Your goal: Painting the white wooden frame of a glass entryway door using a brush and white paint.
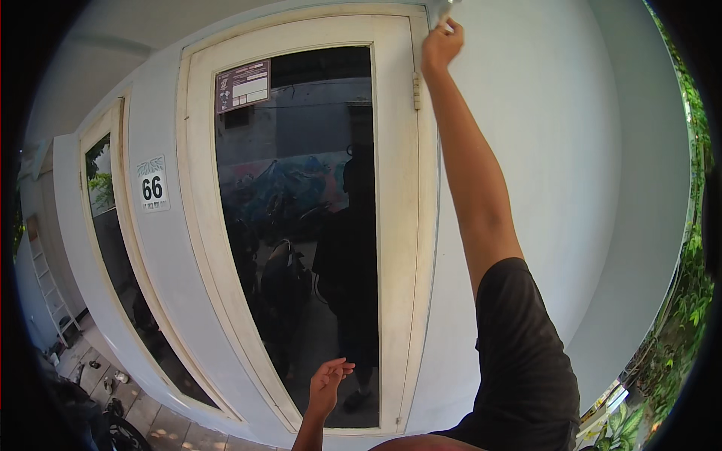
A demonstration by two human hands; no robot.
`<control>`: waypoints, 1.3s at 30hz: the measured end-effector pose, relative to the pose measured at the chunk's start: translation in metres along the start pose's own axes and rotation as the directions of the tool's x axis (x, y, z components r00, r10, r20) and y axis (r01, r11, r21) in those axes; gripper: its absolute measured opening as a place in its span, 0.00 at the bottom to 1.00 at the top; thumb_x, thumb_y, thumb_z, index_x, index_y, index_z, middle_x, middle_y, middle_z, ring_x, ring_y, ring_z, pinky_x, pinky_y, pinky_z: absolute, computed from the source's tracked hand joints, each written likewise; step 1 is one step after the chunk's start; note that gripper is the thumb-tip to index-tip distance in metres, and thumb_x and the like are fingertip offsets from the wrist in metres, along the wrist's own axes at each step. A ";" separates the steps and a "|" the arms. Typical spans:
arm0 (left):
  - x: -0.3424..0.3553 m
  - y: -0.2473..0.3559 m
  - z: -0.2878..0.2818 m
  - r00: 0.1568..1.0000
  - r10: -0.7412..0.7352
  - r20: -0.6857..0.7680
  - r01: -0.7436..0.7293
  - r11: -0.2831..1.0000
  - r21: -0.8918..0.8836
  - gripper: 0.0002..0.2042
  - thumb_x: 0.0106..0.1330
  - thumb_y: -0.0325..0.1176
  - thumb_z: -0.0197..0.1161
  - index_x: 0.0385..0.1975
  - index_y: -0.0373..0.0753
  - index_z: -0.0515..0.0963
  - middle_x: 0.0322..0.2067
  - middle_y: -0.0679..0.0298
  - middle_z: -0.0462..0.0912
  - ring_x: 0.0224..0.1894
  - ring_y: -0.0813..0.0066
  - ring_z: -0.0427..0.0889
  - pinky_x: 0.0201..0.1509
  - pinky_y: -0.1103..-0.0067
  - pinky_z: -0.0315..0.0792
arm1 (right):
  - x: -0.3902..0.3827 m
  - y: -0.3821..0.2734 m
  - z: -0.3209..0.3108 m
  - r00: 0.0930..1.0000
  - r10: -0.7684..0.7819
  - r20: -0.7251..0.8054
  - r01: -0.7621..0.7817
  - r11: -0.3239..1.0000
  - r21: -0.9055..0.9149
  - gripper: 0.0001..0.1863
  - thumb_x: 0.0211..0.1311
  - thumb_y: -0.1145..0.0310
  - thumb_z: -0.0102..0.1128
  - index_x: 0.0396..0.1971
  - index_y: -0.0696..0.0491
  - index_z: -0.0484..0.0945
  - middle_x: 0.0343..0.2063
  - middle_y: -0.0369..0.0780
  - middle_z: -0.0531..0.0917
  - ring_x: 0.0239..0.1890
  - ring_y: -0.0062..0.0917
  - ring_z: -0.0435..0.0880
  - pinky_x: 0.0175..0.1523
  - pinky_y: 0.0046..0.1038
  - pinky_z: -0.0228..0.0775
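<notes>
- Head view: the right hand (441, 43) is raised high on a straight arm, up at the top corner of the cream door frame (426, 188), where frame meets the white wall (549, 150).
- Its fingers are closed together around a small pale thing (442, 10) at the very top edge of the picture; what that thing is cannot be told, as it is cut off by the rim.
- The left hand (328, 383) hangs low in front of the bottom of the glass door (301, 225), palm turned inward, fingers loosely curled and slightly apart, holding nothing and touching nothing.
- The dark glass mirrors a standing person and parked motorbikes.
- A printed sticker (243, 86) sits in the upper left corner of the glass.
- A small metal hinge (416, 90) shows on the frame just below the right hand.
- A white number plate (153, 183) is fixed to the wall strip between this door and a second glass door (113, 240) to the left.
- A ladder (47, 278) leans far left; green plants (688, 301) climb along the right rim.
</notes>
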State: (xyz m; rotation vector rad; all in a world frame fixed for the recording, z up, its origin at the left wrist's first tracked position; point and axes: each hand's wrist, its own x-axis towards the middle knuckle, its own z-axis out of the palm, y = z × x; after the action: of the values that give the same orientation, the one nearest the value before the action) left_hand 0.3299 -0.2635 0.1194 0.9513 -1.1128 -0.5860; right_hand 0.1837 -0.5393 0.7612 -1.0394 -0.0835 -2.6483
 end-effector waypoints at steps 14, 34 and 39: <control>0.009 0.004 0.020 1.000 -0.012 0.002 0.012 1.000 0.013 0.12 0.75 0.31 0.51 0.53 0.32 0.74 0.46 0.55 0.83 0.47 0.73 0.81 0.52 0.79 0.71 | -0.034 -0.022 0.040 0.863 -0.221 0.454 0.271 0.961 -0.047 0.10 0.58 0.72 0.59 0.40 0.54 0.81 0.27 0.52 0.83 0.36 0.48 0.83 0.45 0.42 0.72; 0.011 -0.007 0.042 1.000 -0.010 0.017 0.010 1.000 -0.019 0.13 0.76 0.32 0.51 0.53 0.33 0.73 0.46 0.56 0.83 0.47 0.73 0.81 0.52 0.79 0.72 | -0.055 -0.035 0.048 0.939 -0.111 0.326 0.125 0.992 -0.022 0.11 0.59 0.75 0.57 0.41 0.61 0.78 0.26 0.53 0.82 0.34 0.46 0.83 0.43 0.41 0.71; 0.011 -0.005 0.045 0.999 -0.012 0.032 0.013 1.000 -0.029 0.13 0.76 0.32 0.51 0.53 0.33 0.73 0.46 0.56 0.83 0.47 0.73 0.81 0.52 0.79 0.72 | -0.029 -0.034 0.033 0.842 -0.118 0.527 0.184 0.980 -0.076 0.10 0.58 0.72 0.60 0.39 0.55 0.82 0.27 0.50 0.84 0.32 0.42 0.83 0.43 0.37 0.73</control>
State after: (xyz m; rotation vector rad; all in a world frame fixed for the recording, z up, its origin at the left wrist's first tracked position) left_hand 0.2919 -0.2907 0.1261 0.9277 -1.1244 -0.6278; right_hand 0.2158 -0.4938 0.7674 -1.8438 -0.1203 -2.4453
